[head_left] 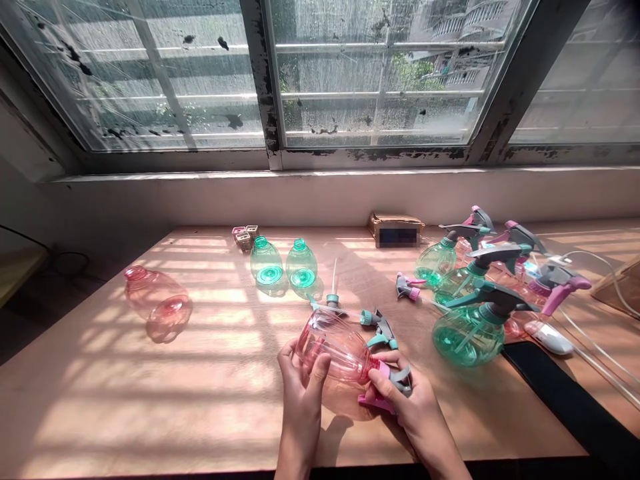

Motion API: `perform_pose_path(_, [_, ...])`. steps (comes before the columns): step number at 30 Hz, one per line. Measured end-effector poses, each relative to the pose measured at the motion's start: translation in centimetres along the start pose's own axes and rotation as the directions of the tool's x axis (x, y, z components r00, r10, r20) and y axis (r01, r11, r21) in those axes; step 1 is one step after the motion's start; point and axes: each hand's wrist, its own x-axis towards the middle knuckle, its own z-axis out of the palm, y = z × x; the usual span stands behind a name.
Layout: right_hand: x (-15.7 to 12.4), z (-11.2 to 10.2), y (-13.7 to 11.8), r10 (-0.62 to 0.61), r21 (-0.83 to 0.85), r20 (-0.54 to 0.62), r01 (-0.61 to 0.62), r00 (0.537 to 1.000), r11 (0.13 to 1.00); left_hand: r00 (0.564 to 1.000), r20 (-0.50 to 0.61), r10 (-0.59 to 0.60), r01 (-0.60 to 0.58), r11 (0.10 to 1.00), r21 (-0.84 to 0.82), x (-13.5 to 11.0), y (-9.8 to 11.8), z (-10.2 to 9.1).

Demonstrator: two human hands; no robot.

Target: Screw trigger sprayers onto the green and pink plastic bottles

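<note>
A clear pink spray bottle [343, 343] lies tilted on its side between my hands, its neck pointing right. My left hand [305, 383] is wrapped around the bottle's base end. At the neck, the fingers of my right hand [405, 397] grip the pink collar of a grey and pink trigger sprayer [399, 379], whose pink trigger part hangs below. Just beyond the bottle lie two loose teal and grey spray heads, one [380, 328] on its side and another [333, 301] with its tube pointing up.
Two green bottles without heads [269, 267] stand at the back, and a pink bottle [159, 300] lies at left. Several assembled green spray bottles [470, 337] and pink ones crowd the right. A pink spray head [407, 288], cardboard box [397, 230], white mouse [550, 338] and black mat [555, 393] are nearby.
</note>
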Motion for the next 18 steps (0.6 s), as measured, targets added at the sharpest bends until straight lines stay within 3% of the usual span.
perform_pose_path(9, [0.26, 0.03, -0.19, -0.011, 0.028, -0.046, 0.012, 0.999, 1.0, 0.992, 0.068, 0.104, -0.111, 0.988, 0.11, 0.39, 0.23, -0.19])
perform_pose_path(18, [0.64, -0.91, 0.37, -0.032, -0.025, -0.12, 0.029, 0.992, 0.999, 0.989, 0.12, 0.09, -0.102, 0.99, 0.098, -0.42, -0.38, 0.4])
